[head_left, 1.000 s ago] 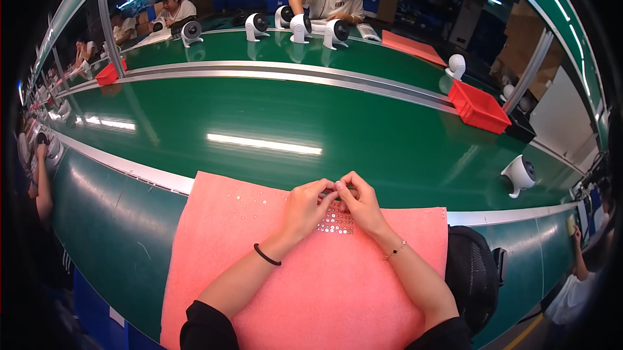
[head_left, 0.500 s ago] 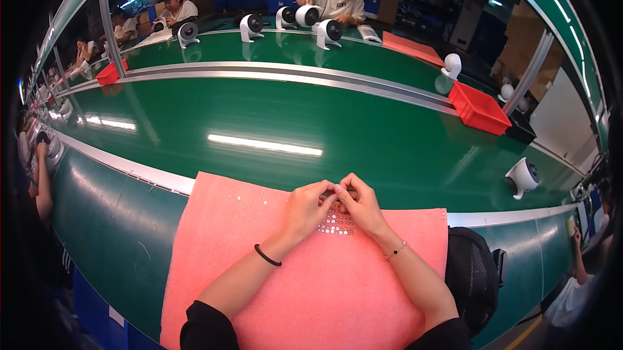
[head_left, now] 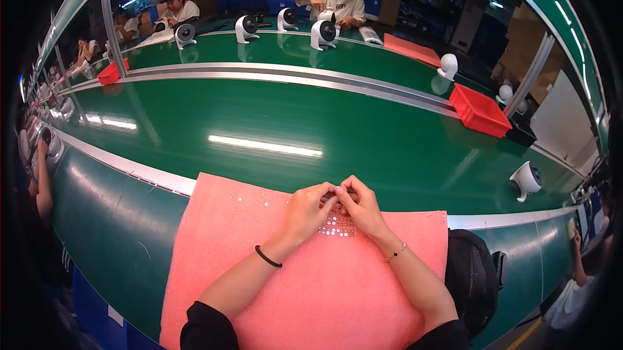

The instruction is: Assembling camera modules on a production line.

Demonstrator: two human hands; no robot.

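My left hand (head_left: pixel 307 210) and my right hand (head_left: pixel 365 208) meet fingertip to fingertip above a pink foam sheet (head_left: pixel 311 291). Both are closed in a pinch; whatever lies between the fingertips is too small or hidden to make out. Just below them, small shiny round pieces (head_left: pixel 337 227) lie in close rows on the foam, partly covered by my fingers. To the left of my left hand, several more loose round pieces (head_left: pixel 265 205) are scattered near the sheet's far edge.
Beyond the sheet runs a green conveyor belt (head_left: pixel 259 116), carrying a white fan-like device (head_left: pixel 526 180) at right. A red bin (head_left: pixel 479 110) stands by the metal rail. Similar devices (head_left: pixel 246 28) line the far belt, where a co-worker (head_left: pixel 337 1) sits. A black bag (head_left: pixel 468 278) is beside my right arm.
My hands keep almost the same pinched pose. Devices on the far belt have shifted slightly left, and the co-worker opposite has drawn one device closer, with an arm raised over it.
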